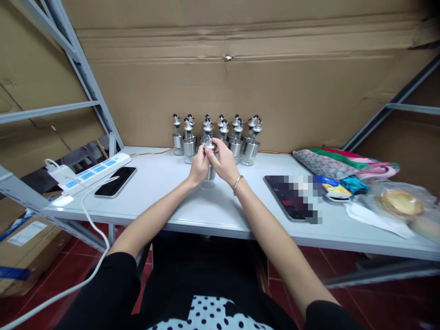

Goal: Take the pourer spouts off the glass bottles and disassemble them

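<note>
An oil bottle with a steel sleeve and a pour spout stands upright at the middle of the table. My left hand is closed round its neck from the left. From the right, my right hand grips the spout cap near the top, its fingers almost meeting those of the left. Both hands hide most of the bottle's upper part. Close behind them are several similar oil bottles in two rows, all with silver and black spouts.
On the left of the white table lie a power strip with a plugged-in cable and a phone. To the right are a dark tablet-like device, a folded cloth and bagged pastry. Cardboard walls the back.
</note>
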Demonstrator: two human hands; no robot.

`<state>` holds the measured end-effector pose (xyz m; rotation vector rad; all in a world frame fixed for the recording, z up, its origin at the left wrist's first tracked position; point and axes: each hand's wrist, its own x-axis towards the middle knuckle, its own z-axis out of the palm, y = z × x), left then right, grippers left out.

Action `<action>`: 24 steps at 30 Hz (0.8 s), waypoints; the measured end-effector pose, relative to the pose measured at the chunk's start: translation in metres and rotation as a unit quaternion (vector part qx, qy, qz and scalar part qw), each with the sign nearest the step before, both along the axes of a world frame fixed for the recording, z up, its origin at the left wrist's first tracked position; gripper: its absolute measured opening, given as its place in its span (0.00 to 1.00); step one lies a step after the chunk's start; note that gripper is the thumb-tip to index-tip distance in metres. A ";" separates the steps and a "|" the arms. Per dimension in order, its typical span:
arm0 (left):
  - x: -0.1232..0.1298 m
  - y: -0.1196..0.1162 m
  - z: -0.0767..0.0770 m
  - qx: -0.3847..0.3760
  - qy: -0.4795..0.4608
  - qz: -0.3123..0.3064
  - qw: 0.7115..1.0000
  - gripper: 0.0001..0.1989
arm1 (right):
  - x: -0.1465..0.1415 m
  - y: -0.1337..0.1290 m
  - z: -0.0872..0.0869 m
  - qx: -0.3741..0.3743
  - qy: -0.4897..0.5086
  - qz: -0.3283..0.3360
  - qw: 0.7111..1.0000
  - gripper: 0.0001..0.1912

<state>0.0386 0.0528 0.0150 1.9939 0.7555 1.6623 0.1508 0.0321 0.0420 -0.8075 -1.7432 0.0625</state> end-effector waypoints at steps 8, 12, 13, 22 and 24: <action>0.009 -0.006 -0.007 -0.037 -0.026 -0.022 0.999 0.27 | 0.000 0.003 -0.002 -0.016 0.026 0.012 0.999 0.15; 0.008 -0.008 -0.007 -0.038 -0.025 -0.006 0.999 0.26 | -0.004 -0.002 0.000 -0.025 0.039 0.017 0.999 0.12; 0.008 -0.009 -0.007 -0.037 -0.025 -0.005 0.999 0.26 | -0.005 -0.003 0.000 -0.024 0.040 0.015 0.999 0.11; 0.002 -0.009 -0.009 0.015 -0.011 0.012 1.000 0.25 | -0.012 -0.014 0.003 0.027 0.005 -0.001 1.000 0.11; 0.001 -0.009 -0.009 0.028 -0.006 0.010 1.000 0.24 | -0.013 -0.015 0.002 0.040 0.002 -0.001 0.999 0.11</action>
